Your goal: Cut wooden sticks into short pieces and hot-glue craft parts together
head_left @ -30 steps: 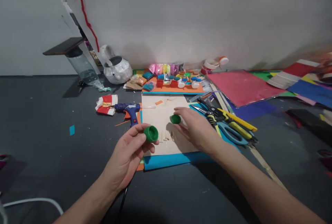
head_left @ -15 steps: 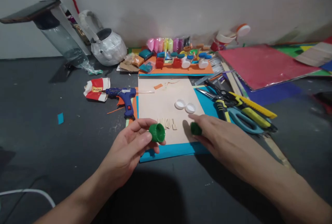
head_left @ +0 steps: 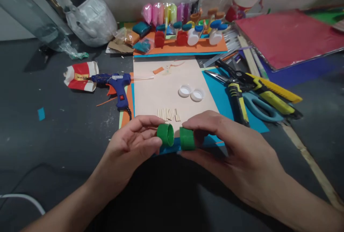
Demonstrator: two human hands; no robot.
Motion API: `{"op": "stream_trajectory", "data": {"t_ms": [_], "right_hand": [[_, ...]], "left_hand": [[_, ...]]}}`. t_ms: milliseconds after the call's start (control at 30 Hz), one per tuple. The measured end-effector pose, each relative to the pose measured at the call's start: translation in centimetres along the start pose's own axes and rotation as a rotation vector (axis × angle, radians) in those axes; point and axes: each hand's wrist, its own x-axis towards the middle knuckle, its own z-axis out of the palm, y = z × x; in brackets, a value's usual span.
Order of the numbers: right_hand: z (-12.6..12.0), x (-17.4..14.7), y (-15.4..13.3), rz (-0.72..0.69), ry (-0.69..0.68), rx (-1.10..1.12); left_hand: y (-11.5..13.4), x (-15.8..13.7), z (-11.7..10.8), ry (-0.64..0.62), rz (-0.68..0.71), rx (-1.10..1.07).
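Observation:
A green bottle cap [head_left: 163,134] is pinched in my left hand [head_left: 134,142], its open side turned to the right. My right hand [head_left: 228,146] grips a second green bottle cap [head_left: 186,138] between thumb and fingers. The two caps face each other, with a small gap between them, above the front edge of the cream paper sheet [head_left: 150,95]. Just beyond them lie several short wooden sticks [head_left: 165,114]. Two white bottle caps, a left white cap [head_left: 185,90] and a right white cap [head_left: 197,95], rest side by side on the sheet.
To the left is a blue glue gun [head_left: 118,85] by a red and white packet [head_left: 82,76]. At right lie pliers [head_left: 236,77], blue-handled scissors [head_left: 260,108] and a yellow cutter [head_left: 279,88]. Behind stand small red and white cap figures [head_left: 182,37] and clay bags [head_left: 158,13].
My right hand has lifted its green cap off the sheet and brought it left, close to the cap in my left hand. The camera view has moved closer and tilted down.

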Motion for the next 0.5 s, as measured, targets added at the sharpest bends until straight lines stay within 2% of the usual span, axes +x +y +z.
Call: {"op": "stream_trajectory", "data": {"t_ms": [233,500], "right_hand": [[0.25,0.16,-0.18,0.000,-0.016,-0.011],[0.44,-0.01,0.02,0.003,-0.017,0.002]], "left_hand": [[-0.07,-0.23,0.17,-0.008,0.019,0.078],[0.10,-0.50,0.65,0.033,-0.020,-0.004]]}}
